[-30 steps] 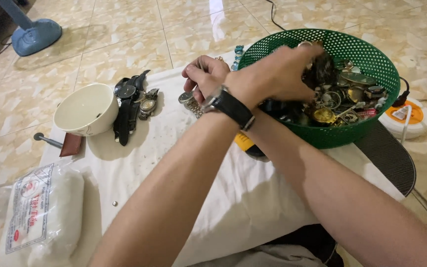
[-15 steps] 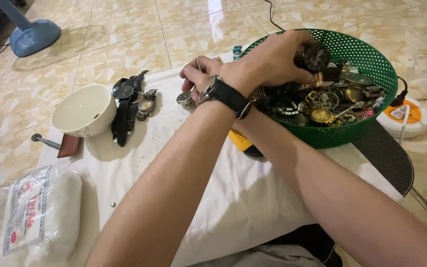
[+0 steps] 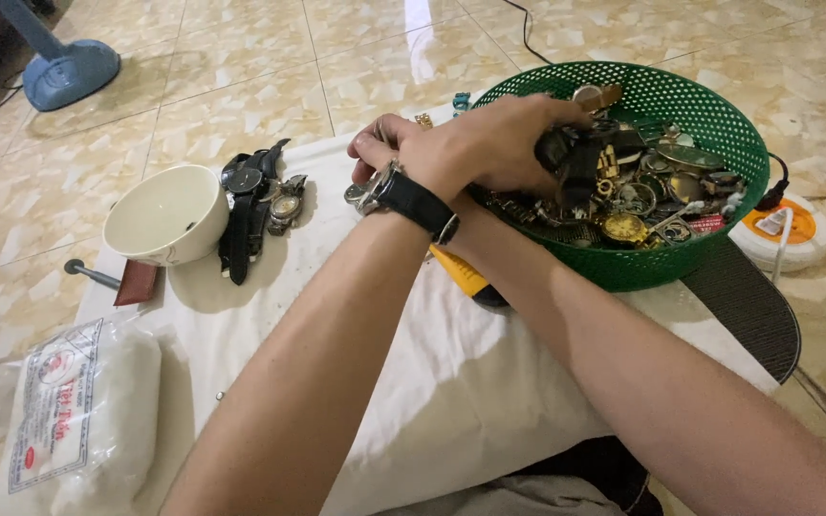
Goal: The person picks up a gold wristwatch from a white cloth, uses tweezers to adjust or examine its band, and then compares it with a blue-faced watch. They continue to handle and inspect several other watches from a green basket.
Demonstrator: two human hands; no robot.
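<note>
Arms crossed at the middle of the frame in the single head view. The left hand (image 3: 489, 143), with a black-strapped wristwatch (image 3: 413, 199) on its wrist, reached across to the upper right and was closed around a dark clump of watches (image 3: 576, 158) at the near rim of the green basket (image 3: 709, 258). That clump sat just inside the basket, touching the heap of other watches and metal parts (image 3: 652, 201) that filled it. The right hand (image 3: 380, 148) lay mostly hidden behind the left wrist, at upper centre; its fingers were curled, but whether they gripped anything could not be told. A small metal watch (image 3: 356, 193) showed just beside it on the white cloth (image 3: 432, 382).

At the left of the frame stood a white bowl (image 3: 164, 212), and just to its right lay a row of dark watches (image 3: 250, 201) on the cloth. A white plastic bag (image 3: 78, 420) lay at lower left. A yellow tool (image 3: 461, 277) peeked out beneath the forearms. At the right edge sat a round white and orange reel (image 3: 781, 229), and at upper left a blue fan base (image 3: 69, 72) stood on the tiled floor (image 3: 241, 86).
</note>
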